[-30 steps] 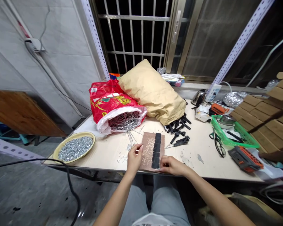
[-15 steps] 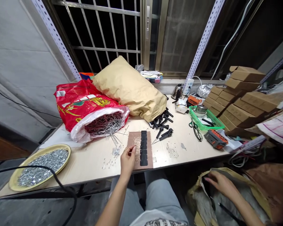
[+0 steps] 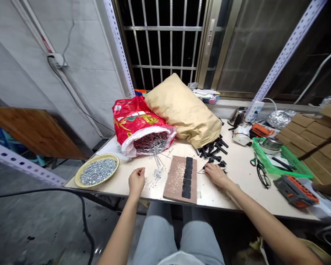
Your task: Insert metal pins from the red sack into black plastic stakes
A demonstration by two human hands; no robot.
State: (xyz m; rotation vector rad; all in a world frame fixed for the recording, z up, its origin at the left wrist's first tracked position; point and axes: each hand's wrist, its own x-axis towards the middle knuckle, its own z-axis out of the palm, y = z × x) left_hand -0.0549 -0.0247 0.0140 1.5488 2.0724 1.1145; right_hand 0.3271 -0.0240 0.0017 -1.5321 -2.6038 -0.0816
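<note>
Looking down over a pale table point(image 3: 244, 176) with two bare hands above it. Left hand point(image 3: 137, 182) near the front edge, just left of a scatter of small silver pieces point(image 3: 157, 173), fingers curled and tips drawn close together; impossible to make out any tiny item between them. Right hand point(image 3: 216, 175) low over the table, palm down, fingers bent beside thin metal shafts point(image 3: 200, 170) at the near side of a heap of black parts point(image 3: 220, 143); fingertips hidden, so unclear whether grasping or merely touching. Between the hands, flat near the table's front edge, a brown board point(image 3: 171, 193) with pale flecks across it and one column of black pieces point(image 3: 187, 178) along its right side. Farther left, a yellow dish point(image 3: 77, 179) full of shiny metal bits point(image 3: 99, 172). Behind, a red bag point(image 3: 129, 114) on its side, thin rods point(image 3: 154, 142) in its mouth, beside a bulging tan sack point(image 3: 183, 110). Well to the right, a green basket point(image 3: 300, 175).
</note>
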